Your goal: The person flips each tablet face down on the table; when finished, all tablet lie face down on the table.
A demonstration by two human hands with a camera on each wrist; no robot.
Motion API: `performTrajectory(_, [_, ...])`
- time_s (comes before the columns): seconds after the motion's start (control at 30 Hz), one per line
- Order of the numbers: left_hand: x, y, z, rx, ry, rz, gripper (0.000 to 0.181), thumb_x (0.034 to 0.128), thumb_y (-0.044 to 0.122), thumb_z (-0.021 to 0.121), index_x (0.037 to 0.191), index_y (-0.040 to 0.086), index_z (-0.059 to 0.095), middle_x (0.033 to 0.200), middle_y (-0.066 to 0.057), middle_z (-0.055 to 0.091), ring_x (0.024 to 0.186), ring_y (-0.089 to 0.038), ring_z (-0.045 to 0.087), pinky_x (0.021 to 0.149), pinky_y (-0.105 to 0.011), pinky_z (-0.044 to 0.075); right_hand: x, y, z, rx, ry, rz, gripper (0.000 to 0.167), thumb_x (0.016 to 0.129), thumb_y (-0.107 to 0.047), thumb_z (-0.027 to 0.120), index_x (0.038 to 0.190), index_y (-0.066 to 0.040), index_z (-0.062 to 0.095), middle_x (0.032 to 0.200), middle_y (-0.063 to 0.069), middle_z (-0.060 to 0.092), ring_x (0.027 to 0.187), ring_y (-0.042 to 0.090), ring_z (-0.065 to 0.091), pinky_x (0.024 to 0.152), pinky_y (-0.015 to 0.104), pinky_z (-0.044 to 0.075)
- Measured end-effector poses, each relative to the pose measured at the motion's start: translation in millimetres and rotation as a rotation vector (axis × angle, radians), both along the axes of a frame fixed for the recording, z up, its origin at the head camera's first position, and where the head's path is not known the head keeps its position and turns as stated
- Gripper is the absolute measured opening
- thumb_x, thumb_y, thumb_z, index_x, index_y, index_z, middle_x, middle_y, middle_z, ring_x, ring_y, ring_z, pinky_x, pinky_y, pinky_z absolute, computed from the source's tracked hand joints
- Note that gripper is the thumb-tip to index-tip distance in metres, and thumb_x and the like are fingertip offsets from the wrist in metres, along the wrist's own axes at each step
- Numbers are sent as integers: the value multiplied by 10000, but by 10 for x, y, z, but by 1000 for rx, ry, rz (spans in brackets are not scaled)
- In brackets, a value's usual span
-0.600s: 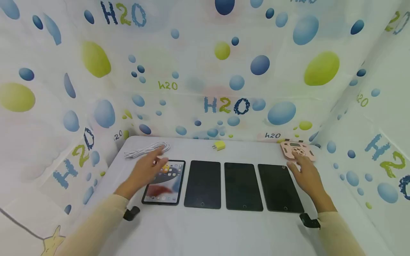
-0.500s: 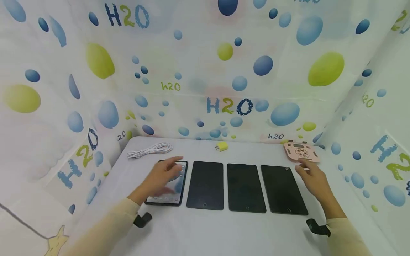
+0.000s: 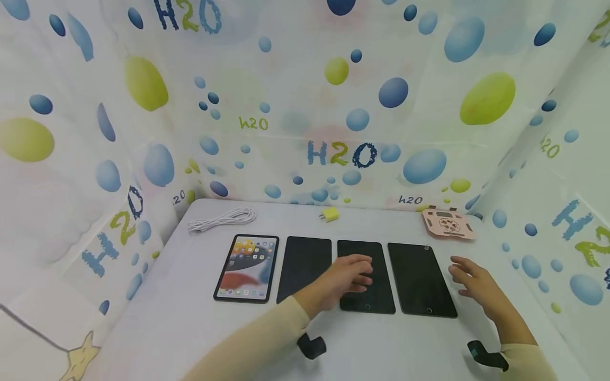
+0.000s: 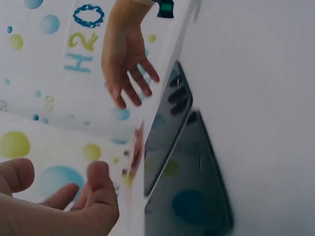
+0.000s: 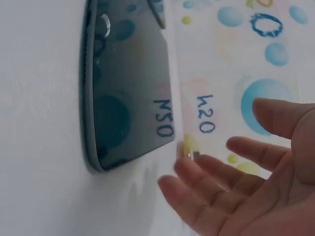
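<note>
Several tablets lie in a row on the white table. The leftmost tablet [image 3: 248, 270] has its screen lit with app icons. Beside it are a dark tablet [image 3: 305, 264], a second dark tablet [image 3: 376, 296] and the rightmost dark tablet [image 3: 421, 280]. Over the gap between the two middle ones hovers my left hand [image 3: 338, 280], fingers loosely bent and holding nothing. My right hand [image 3: 481, 286] is in the air just right of the rightmost tablet. In the right wrist view the right hand [image 5: 246, 187] has spread, relaxed fingers with nothing in them.
At the table's back left lies a bundled white cable [image 3: 224, 219]. A yellow plug adapter [image 3: 329, 214] sits at the back middle. The pink flat device [image 3: 448, 223] rests at the back right. Patterned curtains [image 3: 286, 106] enclose the back and sides.
My left hand has swept right, from over the lit tablet to above the middle dark ones, uncovering the lit screen. My right hand has drawn back from the pink device toward me.
</note>
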State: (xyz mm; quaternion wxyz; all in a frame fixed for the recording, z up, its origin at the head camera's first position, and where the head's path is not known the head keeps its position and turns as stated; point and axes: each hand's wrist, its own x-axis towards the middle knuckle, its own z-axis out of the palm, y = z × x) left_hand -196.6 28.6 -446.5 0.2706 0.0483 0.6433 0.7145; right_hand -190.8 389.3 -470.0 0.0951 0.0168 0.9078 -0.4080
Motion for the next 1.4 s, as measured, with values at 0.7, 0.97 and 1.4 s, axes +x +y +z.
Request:
performTrajectory(0.7, [395,1244,-127,-39,-182,198,584,925,167,651,1465,18,486,1530,-231,427,1448,-477,331,1162,-691,202,137,-31,-174,-95,-114,-91,719,1097,-426,397,1564,80,190,1539,413,290,1302,540,492,930,501,564])
performTrajectory(0.97, [392,1269,-165,-22,-162,224,654,902,153,651,1513,54,437,1569,-220,380,1470,-473,285,1146,-730,169,105,-54,-200,-155,-124,-98,720,1097,-429,398,1568,72,186,1555,400,270,1324,547,463,929,501,566])
performTrajectory(1.4, [347,1292,-210,-34,-179,170,717,890,190,681,1549,136,402,1606,-194,336,1496,-461,229,1149,-741,112,65,68,-260,-278,-155,-169,722,1092,-441,417,1552,87,238,1416,309,503,1062,147,652,833,305,577])
